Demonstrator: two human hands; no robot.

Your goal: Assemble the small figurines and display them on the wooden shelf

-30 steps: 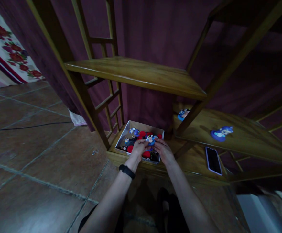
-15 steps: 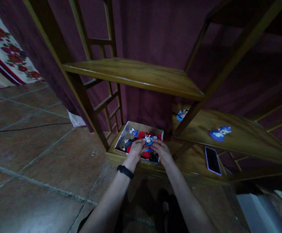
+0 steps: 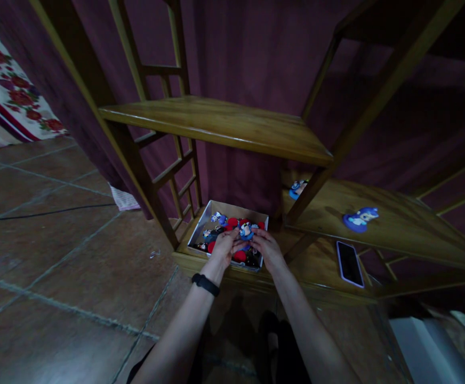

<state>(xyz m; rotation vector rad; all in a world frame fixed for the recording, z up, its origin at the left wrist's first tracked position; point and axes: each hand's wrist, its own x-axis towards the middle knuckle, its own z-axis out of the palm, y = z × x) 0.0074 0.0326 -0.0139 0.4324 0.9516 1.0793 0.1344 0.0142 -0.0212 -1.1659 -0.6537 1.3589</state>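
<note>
Between my two hands, above a shallow white box [image 3: 198, 233], is a small blue figurine [image 3: 246, 230] with a pale face. My left hand [image 3: 226, 246] grips it from the left, with a dark band on the wrist. From the right, the fingers of my right hand [image 3: 267, 247] hold its other side. Several more figurines lie in the box, among them a purple-blue one [image 3: 218, 218] at the back left and pieces with red bases [image 3: 239, 256]. My hands cover part of the box's contents.
The box stands on the bottom board of a wooden shelf unit, under a higher shelf [image 3: 216, 120]. To the right, a blue figurine [image 3: 360, 219] and another [image 3: 297, 189] stand on a middle shelf [image 3: 400, 224]. A phone [image 3: 350, 263] lies below. A cable [image 3: 48, 212] crosses the tiled floor.
The figurine has turned slightly between my fingers, and its face now looks more upright. Both hands stay over the box. The whole view has shifted a little.
</note>
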